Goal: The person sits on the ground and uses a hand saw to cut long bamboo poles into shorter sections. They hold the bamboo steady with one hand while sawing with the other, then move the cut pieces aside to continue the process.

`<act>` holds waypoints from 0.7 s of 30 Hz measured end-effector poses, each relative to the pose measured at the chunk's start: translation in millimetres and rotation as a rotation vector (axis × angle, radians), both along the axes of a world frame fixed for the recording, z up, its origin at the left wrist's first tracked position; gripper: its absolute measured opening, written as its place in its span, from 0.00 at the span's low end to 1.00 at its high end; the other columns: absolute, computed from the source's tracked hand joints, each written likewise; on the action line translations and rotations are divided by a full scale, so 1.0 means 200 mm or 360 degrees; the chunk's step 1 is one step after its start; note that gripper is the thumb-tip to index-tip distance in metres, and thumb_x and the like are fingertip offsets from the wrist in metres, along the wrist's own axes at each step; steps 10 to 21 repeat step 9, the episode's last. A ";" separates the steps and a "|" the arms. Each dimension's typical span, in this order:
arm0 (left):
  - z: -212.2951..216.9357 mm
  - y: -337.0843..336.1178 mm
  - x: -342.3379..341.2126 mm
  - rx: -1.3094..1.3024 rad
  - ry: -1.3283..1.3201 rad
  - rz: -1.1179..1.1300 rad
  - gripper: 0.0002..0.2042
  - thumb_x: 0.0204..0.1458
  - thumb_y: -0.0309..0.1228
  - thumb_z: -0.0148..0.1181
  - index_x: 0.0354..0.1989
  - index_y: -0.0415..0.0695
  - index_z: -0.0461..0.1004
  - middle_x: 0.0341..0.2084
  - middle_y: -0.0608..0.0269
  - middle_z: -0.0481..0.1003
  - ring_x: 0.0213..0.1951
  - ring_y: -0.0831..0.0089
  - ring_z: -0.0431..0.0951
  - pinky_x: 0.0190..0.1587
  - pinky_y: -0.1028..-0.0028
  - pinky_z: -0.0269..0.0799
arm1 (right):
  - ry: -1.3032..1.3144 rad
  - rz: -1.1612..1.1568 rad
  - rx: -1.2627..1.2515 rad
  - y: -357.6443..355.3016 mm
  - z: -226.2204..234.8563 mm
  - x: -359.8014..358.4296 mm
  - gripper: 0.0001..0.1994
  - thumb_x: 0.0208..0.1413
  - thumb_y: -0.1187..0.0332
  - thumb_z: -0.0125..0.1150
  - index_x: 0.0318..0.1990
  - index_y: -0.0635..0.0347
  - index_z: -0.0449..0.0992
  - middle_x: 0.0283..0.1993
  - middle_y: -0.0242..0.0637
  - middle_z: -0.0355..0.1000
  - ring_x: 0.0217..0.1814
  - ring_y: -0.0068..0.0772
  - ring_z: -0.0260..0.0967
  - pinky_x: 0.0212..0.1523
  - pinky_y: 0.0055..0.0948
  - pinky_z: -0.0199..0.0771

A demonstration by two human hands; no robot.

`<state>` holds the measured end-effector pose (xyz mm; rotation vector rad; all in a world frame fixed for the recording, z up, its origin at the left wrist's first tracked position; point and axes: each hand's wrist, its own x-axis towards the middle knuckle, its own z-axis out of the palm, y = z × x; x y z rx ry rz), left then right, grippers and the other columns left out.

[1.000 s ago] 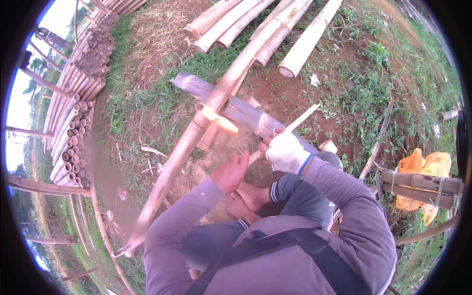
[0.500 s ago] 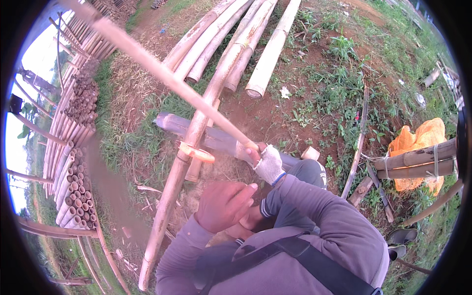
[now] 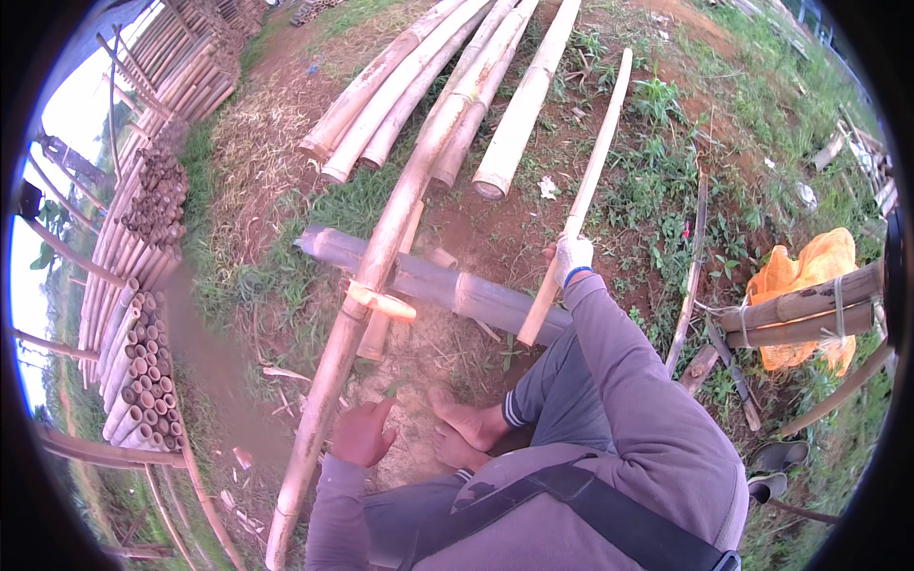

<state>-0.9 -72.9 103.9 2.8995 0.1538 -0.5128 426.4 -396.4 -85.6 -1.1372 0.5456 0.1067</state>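
My right hand [image 3: 572, 257], in a white fingerless glove, grips a long pale wooden stick [image 3: 597, 157] near its lower end. The stick points up and away, with its short end over a thick grey bamboo [image 3: 433, 278] on the ground. My bare left hand [image 3: 362, 435] holds nothing; its fingers are partly bent and apart, right beside a long bamboo pole [image 3: 328, 390]. That pole rests across the grey bamboo. A pale wooden piece [image 3: 383, 302] sits crosswise at the pole, and a flat pale slat [image 3: 374, 335] shows beneath it.
Several cut bamboo poles [image 3: 522, 119] lie ahead. Stacked bamboo [image 3: 143, 376] fills the left side. On the right are a tied bamboo pair [image 3: 809, 309], an orange mesh sack [image 3: 804, 264], a long-bladed knife [image 3: 733, 371] and dark shoes [image 3: 776, 459]. My bare feet [image 3: 462, 419] rest on bare soil.
My right hand has moved right and away; the stick swung from pointing far left to pointing far right. My left hand has dropped left and nearer, apart from the right hand.
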 end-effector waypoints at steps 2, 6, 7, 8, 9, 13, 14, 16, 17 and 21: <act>-0.03 0.05 -0.04 0.0015 -0.0021 0.0070 0.29 0.57 0.41 0.74 0.67 0.52 0.74 0.47 0.51 0.82 0.51 0.46 0.84 0.54 0.50 0.80 | 0.0052 0.0051 -0.0028 0.00 -0.08 -0.01 0.02 0.74 0.66 0.58 0.47 0.49 0.72 0.28 0.33 0.73 0.22 0.33 0.74 0.22 0.38 0.75; -0.11 0.12 -0.15 -0.0053 -0.0078 0.0214 0.28 0.57 0.42 0.73 0.67 0.52 0.74 0.47 0.51 0.82 0.51 0.46 0.84 0.54 0.49 0.80 | 0.0100 0.0105 0.0097 0.08 -0.08 -0.05 0.04 0.73 0.66 0.60 0.48 0.51 0.72 0.31 0.34 0.76 0.25 0.34 0.77 0.25 0.38 0.80; -0.15 0.14 -0.08 -0.0067 -0.0019 0.0232 0.29 0.57 0.42 0.73 0.68 0.53 0.74 0.49 0.51 0.82 0.53 0.46 0.84 0.56 0.49 0.80 | -0.0254 0.0034 -0.0167 -0.05 -0.21 0.07 0.05 0.73 0.66 0.61 0.47 0.53 0.72 0.29 0.31 0.74 0.24 0.29 0.73 0.24 0.34 0.74; -0.17 0.17 -0.06 -0.0069 0.0060 0.0286 0.30 0.58 0.43 0.73 0.69 0.54 0.74 0.51 0.51 0.82 0.55 0.45 0.83 0.57 0.49 0.80 | -0.0484 0.0004 -0.0750 -0.12 -0.28 0.15 0.06 0.73 0.65 0.61 0.44 0.55 0.73 0.28 0.27 0.71 0.20 0.25 0.65 0.21 0.33 0.66; -0.17 0.21 -0.08 -0.0049 0.0083 0.0376 0.31 0.58 0.44 0.73 0.70 0.55 0.74 0.53 0.50 0.82 0.56 0.45 0.83 0.59 0.48 0.78 | -0.0484 0.0138 -0.0758 0.01 -0.32 0.13 0.06 0.73 0.65 0.61 0.44 0.55 0.73 0.28 0.27 0.71 0.20 0.25 0.65 0.21 0.33 0.66; -0.17 0.21 -0.08 -0.0049 0.0083 0.0376 0.31 0.58 0.44 0.73 0.70 0.55 0.74 0.53 0.50 0.82 0.56 0.45 0.83 0.59 0.48 0.78 | -0.0484 0.0138 -0.0758 0.01 -0.32 0.13 0.06 0.73 0.65 0.61 0.44 0.55 0.73 0.28 0.27 0.71 0.20 0.25 0.65 0.21 0.33 0.66; -0.17 0.21 -0.08 -0.0049 0.0083 0.0376 0.31 0.58 0.44 0.73 0.70 0.55 0.74 0.53 0.50 0.82 0.56 0.45 0.83 0.59 0.48 0.78 | -0.0484 0.0138 -0.0758 0.01 -0.32 0.13 0.06 0.73 0.65 0.61 0.44 0.55 0.73 0.28 0.27 0.71 0.20 0.25 0.65 0.21 0.33 0.66; -0.17 0.21 -0.08 -0.0049 0.0083 0.0376 0.31 0.58 0.44 0.73 0.70 0.55 0.74 0.53 0.50 0.82 0.56 0.45 0.83 0.59 0.48 0.78 | -0.0484 0.0138 -0.0758 0.01 -0.32 0.13 0.06 0.73 0.65 0.61 0.44 0.55 0.73 0.28 0.27 0.71 0.20 0.25 0.65 0.21 0.33 0.66; -0.17 0.21 -0.08 -0.0049 0.0083 0.0376 0.31 0.58 0.44 0.73 0.70 0.55 0.74 0.53 0.50 0.82 0.56 0.45 0.83 0.59 0.48 0.78 | -0.0484 0.0138 -0.0758 0.01 -0.32 0.13 0.06 0.73 0.65 0.61 0.44 0.55 0.73 0.28 0.27 0.71 0.20 0.25 0.65 0.21 0.33 0.66; -0.17 0.21 -0.08 -0.0049 0.0083 0.0376 0.31 0.58 0.44 0.73 0.70 0.55 0.74 0.53 0.50 0.82 0.56 0.45 0.83 0.59 0.48 0.78 | -0.0484 0.0138 -0.0758 0.01 -0.32 0.13 0.06 0.73 0.65 0.61 0.44 0.55 0.73 0.28 0.27 0.71 0.20 0.25 0.65 0.21 0.33 0.66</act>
